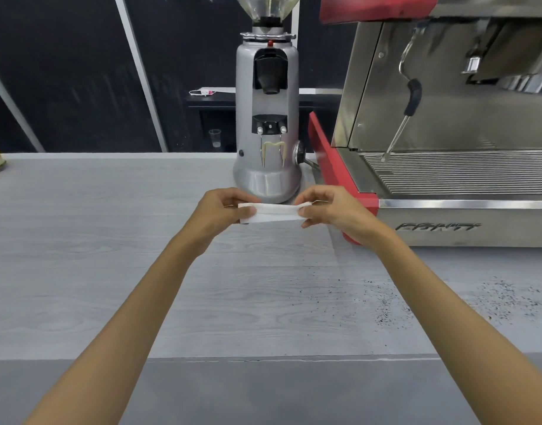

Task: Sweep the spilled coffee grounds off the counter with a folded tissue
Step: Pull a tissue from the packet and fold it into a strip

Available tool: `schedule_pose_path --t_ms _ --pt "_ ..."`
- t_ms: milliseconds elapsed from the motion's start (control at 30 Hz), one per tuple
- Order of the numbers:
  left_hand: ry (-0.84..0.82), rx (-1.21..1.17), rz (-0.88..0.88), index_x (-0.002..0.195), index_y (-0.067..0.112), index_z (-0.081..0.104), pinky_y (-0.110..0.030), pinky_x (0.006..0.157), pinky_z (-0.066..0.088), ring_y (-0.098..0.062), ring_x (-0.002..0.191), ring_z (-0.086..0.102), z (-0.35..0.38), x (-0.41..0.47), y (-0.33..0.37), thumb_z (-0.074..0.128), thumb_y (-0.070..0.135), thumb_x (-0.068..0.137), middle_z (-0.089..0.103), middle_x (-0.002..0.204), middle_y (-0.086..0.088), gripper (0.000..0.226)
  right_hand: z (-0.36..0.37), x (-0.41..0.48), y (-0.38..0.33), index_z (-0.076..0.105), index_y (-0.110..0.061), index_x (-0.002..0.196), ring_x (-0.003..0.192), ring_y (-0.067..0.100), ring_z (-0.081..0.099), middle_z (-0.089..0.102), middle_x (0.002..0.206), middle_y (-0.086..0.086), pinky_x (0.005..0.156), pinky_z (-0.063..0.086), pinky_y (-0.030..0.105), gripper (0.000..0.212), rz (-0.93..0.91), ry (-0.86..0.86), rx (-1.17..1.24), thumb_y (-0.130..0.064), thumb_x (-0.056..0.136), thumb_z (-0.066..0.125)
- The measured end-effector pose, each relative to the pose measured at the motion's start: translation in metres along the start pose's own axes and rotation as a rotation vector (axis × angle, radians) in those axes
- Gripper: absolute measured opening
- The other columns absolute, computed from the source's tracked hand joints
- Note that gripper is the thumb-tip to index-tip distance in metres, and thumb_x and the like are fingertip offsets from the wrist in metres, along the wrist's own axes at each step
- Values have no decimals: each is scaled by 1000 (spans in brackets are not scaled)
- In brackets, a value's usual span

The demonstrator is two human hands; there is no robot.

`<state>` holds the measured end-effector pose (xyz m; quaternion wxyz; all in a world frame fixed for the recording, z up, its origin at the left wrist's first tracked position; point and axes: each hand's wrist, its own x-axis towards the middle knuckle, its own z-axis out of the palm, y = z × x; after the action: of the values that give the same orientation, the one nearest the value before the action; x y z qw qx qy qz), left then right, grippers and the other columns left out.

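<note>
Folding nearly done: tissue is pinched at each end by left hand & right hand; coffee grounds on counter not yet swept.

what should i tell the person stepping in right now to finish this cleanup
Left hand and right hand: each pinches one end of the folded tissue, held in the air above the counter in front of the grinder.
Coffee grounds: scattered on the counter to the right, near the front edge, below the espresso machine; more specks lie further right.
Done: tissue is folded into a narrow strip.
Left: bring the tissue down by the grounds and sweep them off the counter; nothing looks swept yet.
</note>
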<state>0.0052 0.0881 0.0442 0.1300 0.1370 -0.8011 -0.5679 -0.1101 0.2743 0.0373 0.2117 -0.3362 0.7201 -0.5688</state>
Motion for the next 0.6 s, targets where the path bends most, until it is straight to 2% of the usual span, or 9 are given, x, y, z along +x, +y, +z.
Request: schedule_pose_path --t_ms 67,133,267,333,400,467,500,600 --pt "-42 -84 -43 93 13 69 -5 65 53 -11 80 62 -3 1 -1 61 3 84 66 85 -1 16 1 3 3 67 -11 79 67 8 61 58 76 2 71 57 14 21 7 14 52 8 83 59" --pt "-90 -218 -99 88 14 70 -8 73 55 -9 82 67 -7 2 -2 60 1 84 72 83 2 18 -1 6 4 68 -7 84 73 8 65 63 83 4 76 56 14 17 37 -7 161 7 84 58" --pt "-161 -368 -161 86 13 71 -9 76 54 0 80 70 -15 7 -7 58 10 86 76 78 10 14 -6 10 6 69 0 93 90 9 68 71 94 5 87 54 16 13 128 -105 314 -3 85 60" --pt "-159 -333 -156 88 16 71 -10 82 53 0 86 68 -17 10 -11 58 9 86 76 84 10 14 -5 12 8 70 -3 96 90 5 68 71 94 1 87 52 12 14 136 -87 172 -3 84 62" --pt "-118 -185 -131 93 19 70 -14 87 50 -1 94 64 -14 16 -20 62 6 83 71 95 9 18 2 19 13 70 -9 95 80 3 65 68 88 -3 77 52 9 17 128 -11 -61 -1 81 66" --pt "-14 5 -102 93 19 70 -16 88 44 -7 96 61 -7 25 -30 65 5 81 68 99 5 19 13 30 21 66 -13 89 74 13 61 62 77 -2 74 53 26 20 111 94 -226 2 75 69" --pt "50 83 -93 90 19 70 -15 83 44 -10 94 61 -3 30 -35 67 5 79 68 99 3 17 18 37 27 64 -14 87 71 17 59 59 74 -2 72 53 33 21 92 132 -310 2 74 68" --pt "176 260 -54 87 15 70 -1 58 43 -5 74 59 10 49 -54 70 7 77 67 90 1 13 28 54 44 65 -19 89 80 20 60 66 87 0 68 46 29 17 46 165 -720 -8 76 63"
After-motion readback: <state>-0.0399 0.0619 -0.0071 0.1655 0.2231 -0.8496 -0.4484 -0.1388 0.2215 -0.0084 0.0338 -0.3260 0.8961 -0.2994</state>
